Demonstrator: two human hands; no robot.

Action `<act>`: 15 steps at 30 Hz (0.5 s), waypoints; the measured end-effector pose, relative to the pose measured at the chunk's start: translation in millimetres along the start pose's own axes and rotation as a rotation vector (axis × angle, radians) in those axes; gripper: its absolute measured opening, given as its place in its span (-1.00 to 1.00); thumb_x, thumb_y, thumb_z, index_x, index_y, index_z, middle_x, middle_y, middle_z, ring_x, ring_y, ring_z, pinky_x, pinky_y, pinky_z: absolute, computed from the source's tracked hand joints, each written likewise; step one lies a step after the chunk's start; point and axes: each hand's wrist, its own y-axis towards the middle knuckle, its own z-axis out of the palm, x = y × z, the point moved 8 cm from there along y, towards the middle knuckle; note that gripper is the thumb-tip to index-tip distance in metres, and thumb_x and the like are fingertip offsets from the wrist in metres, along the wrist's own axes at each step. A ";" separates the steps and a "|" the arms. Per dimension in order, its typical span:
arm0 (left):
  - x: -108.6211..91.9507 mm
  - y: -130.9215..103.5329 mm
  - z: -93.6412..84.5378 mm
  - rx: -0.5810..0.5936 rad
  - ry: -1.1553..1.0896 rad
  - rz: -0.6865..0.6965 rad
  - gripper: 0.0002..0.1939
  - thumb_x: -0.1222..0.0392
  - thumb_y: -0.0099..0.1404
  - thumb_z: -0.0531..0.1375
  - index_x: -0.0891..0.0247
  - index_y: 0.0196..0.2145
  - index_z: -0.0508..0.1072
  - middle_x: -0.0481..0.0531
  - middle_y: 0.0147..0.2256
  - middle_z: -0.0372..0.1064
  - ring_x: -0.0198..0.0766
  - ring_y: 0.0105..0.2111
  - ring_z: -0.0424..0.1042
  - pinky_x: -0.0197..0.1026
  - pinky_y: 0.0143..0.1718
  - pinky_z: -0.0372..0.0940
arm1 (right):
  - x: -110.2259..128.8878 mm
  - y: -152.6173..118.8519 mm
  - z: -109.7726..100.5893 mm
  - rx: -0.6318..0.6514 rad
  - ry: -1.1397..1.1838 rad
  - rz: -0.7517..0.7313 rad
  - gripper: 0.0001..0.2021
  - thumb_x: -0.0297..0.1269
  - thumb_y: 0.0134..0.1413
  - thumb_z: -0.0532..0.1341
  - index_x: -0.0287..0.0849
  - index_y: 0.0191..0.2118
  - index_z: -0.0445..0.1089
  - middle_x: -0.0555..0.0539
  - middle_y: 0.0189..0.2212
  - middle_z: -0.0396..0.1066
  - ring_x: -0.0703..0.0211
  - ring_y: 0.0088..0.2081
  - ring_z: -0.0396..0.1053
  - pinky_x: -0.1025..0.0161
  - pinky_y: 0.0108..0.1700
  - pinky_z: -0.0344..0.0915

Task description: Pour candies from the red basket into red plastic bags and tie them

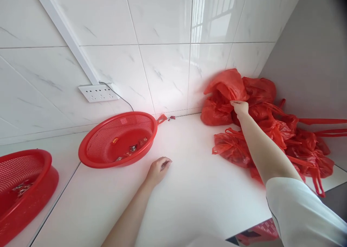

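Note:
My right hand (240,107) reaches to the back right and pinches the edge of a red plastic bag (225,84). That bag stands against the tiled wall, its upper part puffed out. More filled red plastic bags (271,120) are heaped beside and below my forearm, several with handles tied or trailing. My left hand (159,170) rests over the white table (189,189), fingers curled in, with nothing visible in them. Just beyond it is a red plastic basket (89,149) with a few small wrapped packets (132,148) inside.
At the left edge stands another red basket (51,182) with small packets (23,189) in it. A power strip (99,92) is on the wall, its cable running behind the middle basket. Small wrapper scraps (171,118) lie by the wall. A pink crate (257,232) sits below the table edge.

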 end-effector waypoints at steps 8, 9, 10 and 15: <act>-6.8 -1.9 -1.4 -0.029 0.022 0.062 -0.78 0.11 0.39 0.04 0.19 -0.24 0.44 0.03 -0.26 0.45 -0.24 -0.25 0.44 -0.21 -0.23 0.35 | 103.3 -52.0 1.6 0.088 0.392 -0.130 -0.78 -0.48 -0.23 0.14 -0.18 -0.35 0.41 0.02 -0.48 0.31 0.35 -0.51 0.24 0.36 -0.44 0.25; -11.8 -2.2 -3.1 -0.058 0.044 0.096 -0.79 0.12 0.40 0.03 0.19 -0.22 0.44 0.03 -0.24 0.45 -0.25 -0.25 0.43 -0.20 -0.22 0.35 | 108.7 -62.0 2.9 0.114 0.433 -0.118 -0.80 -0.48 -0.24 0.13 -0.18 -0.38 0.39 0.02 -0.48 0.29 0.37 -0.52 0.23 0.38 -0.46 0.23; -18.6 -2.8 -5.6 -0.098 0.068 0.139 -0.80 0.14 0.40 0.03 0.19 -0.19 0.43 0.04 -0.22 0.45 -0.26 -0.24 0.43 -0.20 -0.20 0.35 | 110.8 -71.5 4.8 0.135 0.462 -0.105 -0.82 -0.48 -0.24 0.11 -0.18 -0.40 0.37 0.02 -0.49 0.28 0.38 -0.53 0.22 0.39 -0.47 0.22; -74.2 -11.6 -20.2 -0.322 0.139 0.359 -0.79 0.22 0.38 0.04 0.17 -0.09 0.41 0.11 -0.13 0.42 -0.19 -0.10 0.42 -0.13 -0.12 0.37 | 83.8 -107.7 33.0 0.314 0.235 -0.020 -0.79 -0.44 -0.20 0.10 -0.23 -0.38 0.44 0.02 -0.55 0.29 0.34 -0.57 0.19 0.33 -0.47 0.21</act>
